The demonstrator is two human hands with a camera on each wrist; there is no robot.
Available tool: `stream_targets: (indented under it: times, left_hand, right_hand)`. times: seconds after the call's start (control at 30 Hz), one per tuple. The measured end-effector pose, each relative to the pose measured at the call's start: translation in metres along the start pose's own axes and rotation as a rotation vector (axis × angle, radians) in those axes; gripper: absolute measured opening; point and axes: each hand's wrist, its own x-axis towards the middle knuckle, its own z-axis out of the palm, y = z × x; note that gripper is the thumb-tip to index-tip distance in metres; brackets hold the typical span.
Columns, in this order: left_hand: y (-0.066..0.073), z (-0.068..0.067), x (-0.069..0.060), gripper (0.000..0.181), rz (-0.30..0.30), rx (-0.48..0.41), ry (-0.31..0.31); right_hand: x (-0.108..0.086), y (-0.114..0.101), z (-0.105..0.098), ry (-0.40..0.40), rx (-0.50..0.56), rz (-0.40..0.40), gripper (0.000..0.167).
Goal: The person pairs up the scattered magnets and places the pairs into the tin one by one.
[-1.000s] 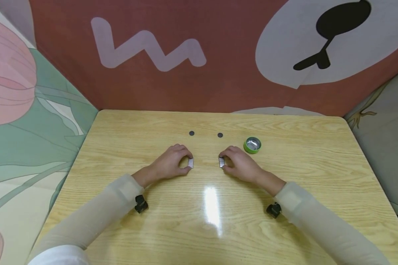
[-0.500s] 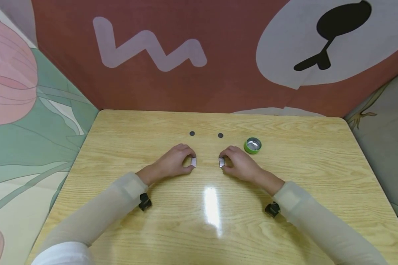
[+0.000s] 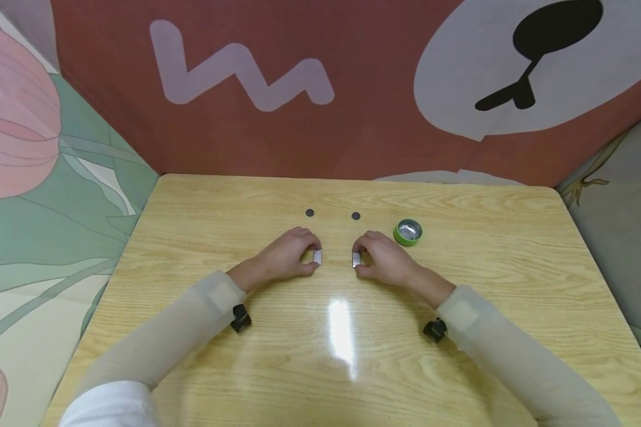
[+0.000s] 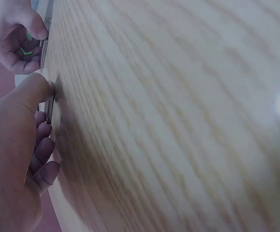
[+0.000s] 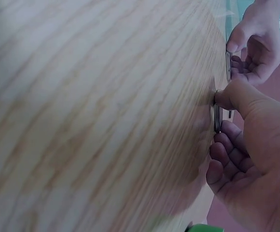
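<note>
On the pale wood-grain surface (image 3: 278, 367), a weak pinch by the left hand (image 3: 287, 255) or right hand (image 3: 387, 259) could cause a slip, and a careless swing of the right could knock the round green container (image 3: 404, 241) just beside it. The hands face each other with a gap between, thumbs on the near side, pinching by opposite ends a slim silvery rectangular piece (image 3: 317, 257) in the left and a matching silvery piece (image 3: 357, 258) in the right, both low; contact beneath is unconfirmed. Two small dark round discs (image 3: 310, 212) (image 3: 355, 216) lie beyond, apart.
</note>
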Motion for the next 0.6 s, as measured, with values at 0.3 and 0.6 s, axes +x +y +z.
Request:
stream_targets:
  times: [0.3,0.6]
  left_hand:
    - [0.0047,-0.0025,0.0052,0.03,-0.001,0.02,-0.009]
    - [0.0065,-0.0029,0.0078,0.029,0.015,0.033,-0.016]
  right_hand:
    - [0.0051,0.0007,0.0009,0.02,-0.008,-0.023,0.033]
    - [0.008,-0.0012,0.0016,0.017,-0.018,-0.031,0.033]
